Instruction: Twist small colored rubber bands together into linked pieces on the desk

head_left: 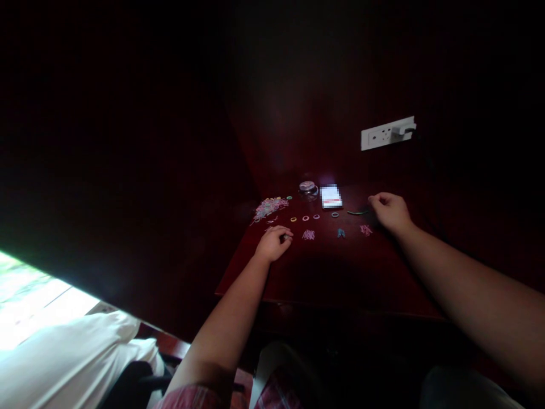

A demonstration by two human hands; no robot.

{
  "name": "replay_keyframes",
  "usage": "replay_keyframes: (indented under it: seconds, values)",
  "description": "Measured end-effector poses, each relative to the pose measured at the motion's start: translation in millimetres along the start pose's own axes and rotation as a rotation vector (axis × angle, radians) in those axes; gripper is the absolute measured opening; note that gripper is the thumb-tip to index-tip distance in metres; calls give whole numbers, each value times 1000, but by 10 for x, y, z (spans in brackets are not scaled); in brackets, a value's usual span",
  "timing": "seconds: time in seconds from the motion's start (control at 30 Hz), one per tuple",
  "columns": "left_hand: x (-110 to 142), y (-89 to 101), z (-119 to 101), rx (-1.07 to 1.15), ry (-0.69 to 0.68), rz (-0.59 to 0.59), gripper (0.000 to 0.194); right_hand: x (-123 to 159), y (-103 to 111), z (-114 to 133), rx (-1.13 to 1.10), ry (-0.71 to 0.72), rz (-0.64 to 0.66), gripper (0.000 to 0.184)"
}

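My left hand [272,244] rests at the left of the dark red table, its fingers curled toward the thumb; anything between them is too small to make out. Just right of it lies a small bunch of pink-purple elastic bands [309,234]. My right hand [390,213] is at the right, thumb and forefinger pinched together, their contents unclear. A thin green strand [357,213] reaches toward its fingers. Nearby are a blue bunch of bands [341,233] and a pink bunch [365,230]. A yellow ring [293,219], an orange ring [305,218], a purple ring [316,216] and a grey-blue ring [335,215] form a row.
A heap of mixed pastel bands [271,208] lies at the left back, with a green ring [289,197] beside it. Behind the row stand a round clear container [308,188] and a lit phone [331,196]. A wall socket [386,134] holds a white plug. White fabric [76,363] shows lower left.
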State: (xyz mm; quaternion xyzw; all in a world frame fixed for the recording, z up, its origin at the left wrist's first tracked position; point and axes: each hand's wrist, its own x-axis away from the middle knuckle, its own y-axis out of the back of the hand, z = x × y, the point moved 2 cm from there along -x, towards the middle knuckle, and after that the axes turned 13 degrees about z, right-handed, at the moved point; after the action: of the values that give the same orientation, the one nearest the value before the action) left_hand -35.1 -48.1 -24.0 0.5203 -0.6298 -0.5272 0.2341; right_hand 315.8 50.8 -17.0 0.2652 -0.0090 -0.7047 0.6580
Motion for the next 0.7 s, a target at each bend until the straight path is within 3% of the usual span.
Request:
replay_keyframes:
  seconds: [0.1, 0.27, 0.37, 0.53, 0.7]
  values:
    - [-4, 28, 5, 30, 30, -27, 15, -5, -1, 2, -12, -9, 8, 22]
    - [65, 179, 338, 15, 504, -279, 34, 4, 20, 32, -6, -30, -1, 22]
    - [106, 216, 558, 0, 678, -291, 35, 8, 26, 42, 0, -30, -2, 23]
    - [51, 179, 672, -25, 737, -210, 17, 10, 12, 64, 10, -18, 10, 22]
    - [-81, 181, 687, -66, 683, -181, 19, 35, -4, 114, 22, -26, 19, 21]
